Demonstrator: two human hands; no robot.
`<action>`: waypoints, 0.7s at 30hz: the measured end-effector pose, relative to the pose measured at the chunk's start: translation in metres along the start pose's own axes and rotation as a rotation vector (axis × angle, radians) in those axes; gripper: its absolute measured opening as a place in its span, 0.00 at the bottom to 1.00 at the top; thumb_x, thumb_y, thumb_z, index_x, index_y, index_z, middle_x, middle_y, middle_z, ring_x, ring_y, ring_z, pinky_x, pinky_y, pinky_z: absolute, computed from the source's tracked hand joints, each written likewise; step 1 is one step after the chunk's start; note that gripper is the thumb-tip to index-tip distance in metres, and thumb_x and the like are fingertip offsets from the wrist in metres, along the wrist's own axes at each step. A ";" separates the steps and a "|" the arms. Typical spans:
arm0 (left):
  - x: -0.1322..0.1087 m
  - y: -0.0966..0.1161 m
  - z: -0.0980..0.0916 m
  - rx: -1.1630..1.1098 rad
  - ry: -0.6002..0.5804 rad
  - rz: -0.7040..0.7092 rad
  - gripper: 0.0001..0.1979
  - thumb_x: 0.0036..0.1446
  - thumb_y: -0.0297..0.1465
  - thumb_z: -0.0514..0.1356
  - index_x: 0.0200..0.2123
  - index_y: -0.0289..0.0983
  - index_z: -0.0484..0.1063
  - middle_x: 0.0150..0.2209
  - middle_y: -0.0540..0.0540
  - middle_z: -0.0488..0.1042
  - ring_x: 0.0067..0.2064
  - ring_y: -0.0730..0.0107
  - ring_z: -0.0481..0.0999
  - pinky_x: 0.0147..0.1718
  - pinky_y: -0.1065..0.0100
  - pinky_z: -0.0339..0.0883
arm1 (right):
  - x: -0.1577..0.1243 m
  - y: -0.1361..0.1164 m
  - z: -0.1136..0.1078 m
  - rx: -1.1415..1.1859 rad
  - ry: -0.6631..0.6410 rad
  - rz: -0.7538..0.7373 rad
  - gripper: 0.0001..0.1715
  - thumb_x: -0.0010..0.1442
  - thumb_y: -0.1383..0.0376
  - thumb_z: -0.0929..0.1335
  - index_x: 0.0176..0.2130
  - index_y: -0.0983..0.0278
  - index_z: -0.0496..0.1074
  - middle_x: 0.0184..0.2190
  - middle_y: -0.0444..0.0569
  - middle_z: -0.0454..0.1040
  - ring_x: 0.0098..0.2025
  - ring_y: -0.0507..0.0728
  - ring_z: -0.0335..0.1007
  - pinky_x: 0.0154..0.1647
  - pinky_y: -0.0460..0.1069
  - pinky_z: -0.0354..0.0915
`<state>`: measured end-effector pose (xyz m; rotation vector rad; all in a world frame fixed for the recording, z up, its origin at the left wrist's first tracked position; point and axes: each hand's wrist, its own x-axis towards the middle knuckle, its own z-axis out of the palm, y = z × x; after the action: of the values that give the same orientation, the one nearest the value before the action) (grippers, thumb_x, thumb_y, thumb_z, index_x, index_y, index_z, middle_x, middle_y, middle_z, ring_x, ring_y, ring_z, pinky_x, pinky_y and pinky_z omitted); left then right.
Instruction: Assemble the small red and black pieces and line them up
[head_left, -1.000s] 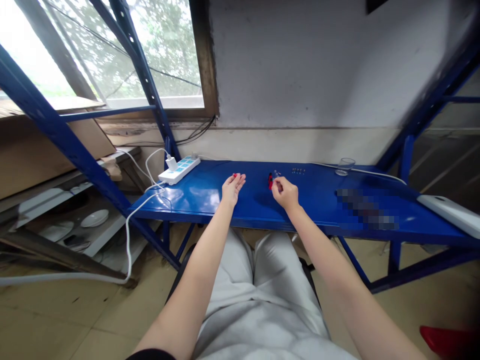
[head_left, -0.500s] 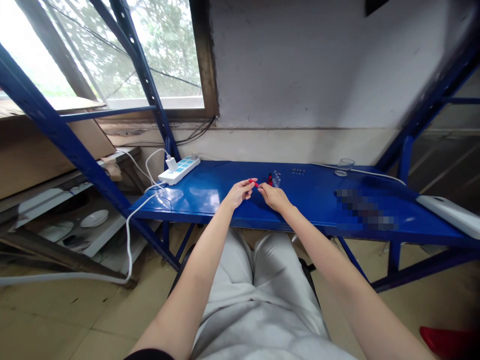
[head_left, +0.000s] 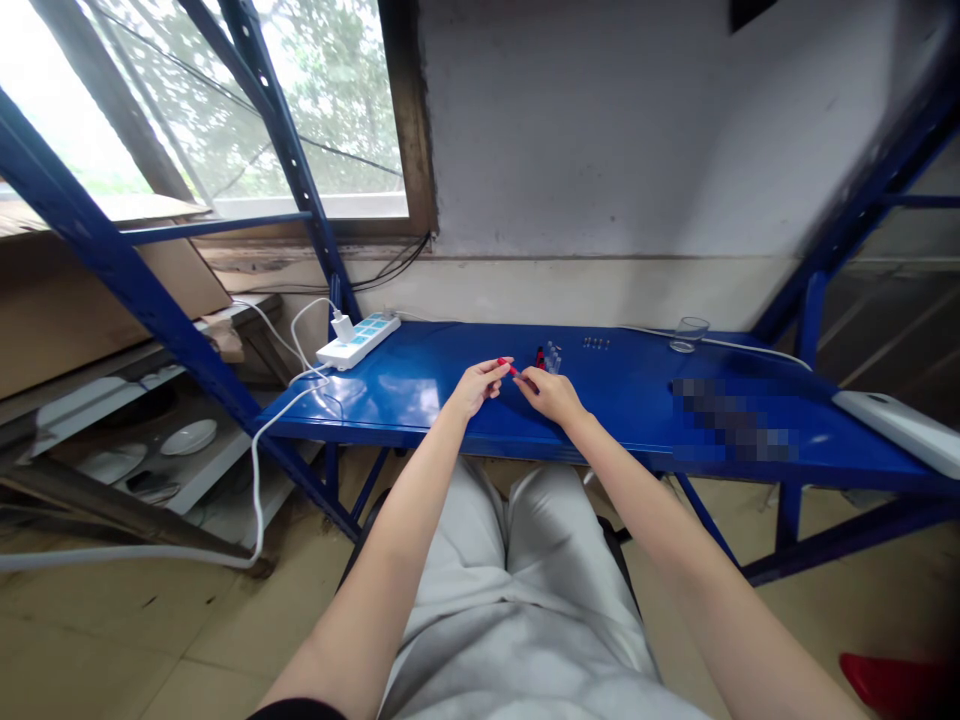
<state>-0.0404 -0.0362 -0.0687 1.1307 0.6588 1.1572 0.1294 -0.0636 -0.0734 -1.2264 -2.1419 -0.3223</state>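
A small red tube-like piece [head_left: 513,371] is between my two hands over the blue table [head_left: 405,385]; its exact kind is too small to tell. The fingers of my left hand [head_left: 481,386] pinch its left end. At the other end, the closed fingertips of my right hand [head_left: 551,394] grip it, partly hiding that end. Just beyond my right hand stand several clear small tubes [head_left: 553,358], with small red and black pieces [head_left: 540,356] beside them.
Several tiny pieces [head_left: 597,343] lie in a row farther back. A clear glass [head_left: 688,335] stands at the back right, near a white cable. A white power strip [head_left: 358,341] lies at the left. A blurred dark object [head_left: 727,415] and a white device [head_left: 904,425] are at the right.
My right fingers have shifted slightly at the end of the red piece, and its tilt looks a little different. My left hand has hardly moved.
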 end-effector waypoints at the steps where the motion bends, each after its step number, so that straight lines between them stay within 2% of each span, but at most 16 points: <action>1: 0.000 0.000 0.000 0.000 0.003 -0.003 0.23 0.39 0.35 0.67 0.41 0.33 0.73 0.24 0.51 0.67 0.20 0.86 0.59 0.16 0.77 0.50 | 0.000 0.000 0.000 -0.005 0.003 0.008 0.22 0.63 0.54 0.55 0.35 0.64 0.69 0.30 0.49 0.74 0.27 0.52 0.68 0.24 0.45 0.51; 4: 0.000 0.000 0.000 0.005 0.012 -0.009 0.23 0.39 0.35 0.67 0.41 0.33 0.73 0.25 0.51 0.68 0.20 0.86 0.58 0.17 0.76 0.50 | 0.001 -0.001 0.000 -0.003 -0.002 0.031 0.22 0.62 0.53 0.56 0.39 0.63 0.69 0.30 0.49 0.75 0.28 0.53 0.69 0.24 0.45 0.53; 9: 0.001 -0.001 -0.001 0.022 0.018 -0.003 0.23 0.39 0.35 0.67 0.41 0.33 0.73 0.26 0.50 0.68 0.20 0.86 0.59 0.16 0.77 0.49 | 0.002 0.001 0.004 -0.008 -0.045 0.026 0.21 0.64 0.56 0.54 0.45 0.63 0.67 0.41 0.51 0.74 0.34 0.55 0.71 0.27 0.46 0.55; 17: 0.001 -0.002 0.000 0.040 0.041 0.021 0.22 0.39 0.35 0.67 0.41 0.33 0.74 0.27 0.49 0.69 0.20 0.86 0.59 0.16 0.77 0.49 | 0.001 0.002 0.003 -0.009 -0.043 0.048 0.22 0.63 0.54 0.55 0.43 0.64 0.67 0.34 0.50 0.75 0.31 0.54 0.71 0.25 0.45 0.54; 21: 0.001 -0.002 0.001 0.046 0.040 0.027 0.22 0.39 0.35 0.67 0.40 0.33 0.73 0.27 0.50 0.68 0.20 0.86 0.60 0.16 0.77 0.49 | 0.002 0.001 0.002 -0.013 -0.017 0.015 0.22 0.63 0.55 0.55 0.44 0.64 0.68 0.39 0.51 0.74 0.34 0.54 0.70 0.27 0.45 0.55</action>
<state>-0.0389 -0.0354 -0.0701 1.1604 0.7065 1.1953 0.1288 -0.0615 -0.0736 -1.2560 -2.1470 -0.3208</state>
